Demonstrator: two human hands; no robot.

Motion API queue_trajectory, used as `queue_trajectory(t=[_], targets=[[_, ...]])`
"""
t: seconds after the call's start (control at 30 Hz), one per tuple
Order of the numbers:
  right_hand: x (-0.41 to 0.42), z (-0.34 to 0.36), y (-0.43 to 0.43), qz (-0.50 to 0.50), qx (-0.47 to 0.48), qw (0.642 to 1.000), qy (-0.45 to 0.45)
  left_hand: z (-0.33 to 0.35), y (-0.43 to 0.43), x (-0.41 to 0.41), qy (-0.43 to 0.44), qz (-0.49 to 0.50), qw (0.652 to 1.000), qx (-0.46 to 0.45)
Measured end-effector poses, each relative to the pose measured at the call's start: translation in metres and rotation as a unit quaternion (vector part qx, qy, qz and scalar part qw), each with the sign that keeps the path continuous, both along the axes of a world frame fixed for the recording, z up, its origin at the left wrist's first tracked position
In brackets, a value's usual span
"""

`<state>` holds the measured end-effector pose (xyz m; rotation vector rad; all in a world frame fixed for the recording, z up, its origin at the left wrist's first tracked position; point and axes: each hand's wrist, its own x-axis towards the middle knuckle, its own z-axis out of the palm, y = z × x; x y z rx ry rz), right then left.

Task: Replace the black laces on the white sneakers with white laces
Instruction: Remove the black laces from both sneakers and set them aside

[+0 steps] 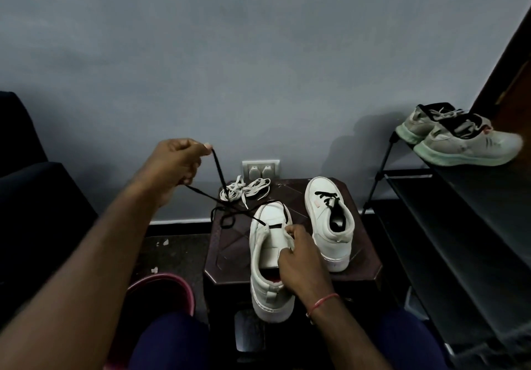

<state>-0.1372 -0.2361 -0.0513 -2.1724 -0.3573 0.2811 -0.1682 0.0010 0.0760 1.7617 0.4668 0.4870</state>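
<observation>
Above table (235, 243), raised left hand (175, 165) pinches black lace (218, 168).

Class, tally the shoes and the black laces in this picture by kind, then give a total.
White sneakers: 2
Grey trainers: 2
Black laces: 2
Total: 6

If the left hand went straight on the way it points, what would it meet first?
Likely the wall. The left hand, pinching the black lace, points forward and up, left of the table; the white laces and socket sit lower and to the right. Depth is unclear.
</observation>
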Motion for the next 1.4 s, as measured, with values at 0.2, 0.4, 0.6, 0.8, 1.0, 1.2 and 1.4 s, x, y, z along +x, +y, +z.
queue_trajectory(t=[0.2, 0.4, 0.6, 0.8, 1.0, 1.2, 1.4], targets=[[0.020, 0.014, 0.002, -0.010, 0.014, 1.000, -0.007, -0.025, 0.015, 0.004, 0.211, 0.123, 0.926, 0.288], [0.062, 0.029, 0.027, 0.022, 0.020, 0.999, 0.034, -0.066, -0.070, 0.001, 0.151, -0.027, 0.945, 0.288], [0.070, 0.036, 0.037, 0.024, 0.082, 0.995, 0.054, -0.097, -0.091, 0.017, 0.074, -0.021, 0.960, 0.267], [0.061, 0.088, 0.028, 0.101, 0.272, 0.957, -0.015, -0.087, -0.060, 0.038, 0.014, -0.049, 0.977, 0.209], [0.086, 0.093, 0.006, -0.128, 0.272, 0.951, -0.071, -0.080, -0.025, 0.011, 0.033, -0.058, 0.995, -0.070], [0.031, 0.078, 0.021, 0.031, 0.242, 0.968, -0.057, -0.045, -0.059, 0.024, -0.029, -0.047, 0.948, -0.315], [0.008, 0.060, 0.026, 0.200, 0.328, 0.909, 0.164, -0.024, -0.080, 0.041, -0.102, -0.030, 0.913, -0.393]])
